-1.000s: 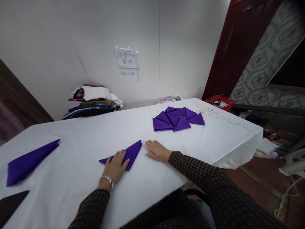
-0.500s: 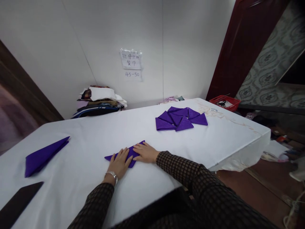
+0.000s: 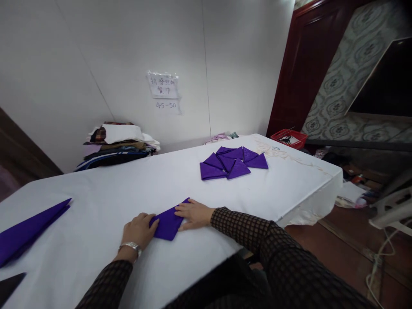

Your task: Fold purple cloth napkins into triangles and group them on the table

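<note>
A purple cloth napkin, folded to a small pointed shape, lies on the white tablecloth in front of me. At its left end my left hand is closed, with the fingers curled over the tip and the thumb on the cloth. My right hand rests flat on the napkin's right edge, its fingers stretched out toward the left. Part of the napkin is hidden under both hands. Beyond them sits a group of folded purple napkins, close together and partly overlapping.
Another folded purple napkin lies at the left, above a dark flat piece. Stacked clothes stand against the wall at the back. A red basket is beyond the far right corner. A paper sign hangs on the wall.
My left hand has gone from lying flat on the napkin to closing on its left end. The napkin's left point is now covered or turned in. The view has swung right.
</note>
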Available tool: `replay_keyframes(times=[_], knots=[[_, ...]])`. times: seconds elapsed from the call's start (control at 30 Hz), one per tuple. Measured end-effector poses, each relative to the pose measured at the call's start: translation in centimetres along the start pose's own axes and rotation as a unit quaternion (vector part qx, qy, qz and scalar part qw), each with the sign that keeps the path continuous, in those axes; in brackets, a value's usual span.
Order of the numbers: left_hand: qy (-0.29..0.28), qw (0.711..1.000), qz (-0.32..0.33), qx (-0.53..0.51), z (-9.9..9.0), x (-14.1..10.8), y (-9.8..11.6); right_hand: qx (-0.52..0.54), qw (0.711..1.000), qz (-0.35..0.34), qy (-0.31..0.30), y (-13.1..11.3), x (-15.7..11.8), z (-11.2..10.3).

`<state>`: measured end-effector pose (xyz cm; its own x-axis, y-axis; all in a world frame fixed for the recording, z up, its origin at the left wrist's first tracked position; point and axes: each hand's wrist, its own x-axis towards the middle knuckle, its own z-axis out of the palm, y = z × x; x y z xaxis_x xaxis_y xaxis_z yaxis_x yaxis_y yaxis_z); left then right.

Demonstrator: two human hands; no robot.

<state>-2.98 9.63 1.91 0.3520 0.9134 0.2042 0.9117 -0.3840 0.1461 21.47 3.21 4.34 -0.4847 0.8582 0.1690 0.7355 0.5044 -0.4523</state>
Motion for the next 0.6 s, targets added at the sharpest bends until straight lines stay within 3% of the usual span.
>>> replay_keyframes(times=[0.13,0.23,0.33,0.47,0.6], knots=[[-0.105,0.993,-0.026,-0.038,-0.6,-0.5,2.8,0.002,0.996,-0.082,0.043,0.8,-2.6,-1.5],[-0.158,0.985,-0.019,-0.067,-0.9,-0.5,4.6,0.004,0.998,-0.048,0.038,1.0,-4.0,-2.0],[-0.157,0.984,-0.009,-0.080,-1.1,-0.7,5.7,-0.016,0.998,0.027,0.053,0.6,-5.0,-1.5],[-0.150,0.984,-0.028,-0.089,-1.2,-1.4,6.3,-0.083,0.989,0.068,0.100,0.0,-5.4,0.0],[-0.146,0.984,-0.041,-0.097,-1.2,-2.4,6.2,-0.095,0.985,0.105,0.100,0.0,-4.8,1.0]])
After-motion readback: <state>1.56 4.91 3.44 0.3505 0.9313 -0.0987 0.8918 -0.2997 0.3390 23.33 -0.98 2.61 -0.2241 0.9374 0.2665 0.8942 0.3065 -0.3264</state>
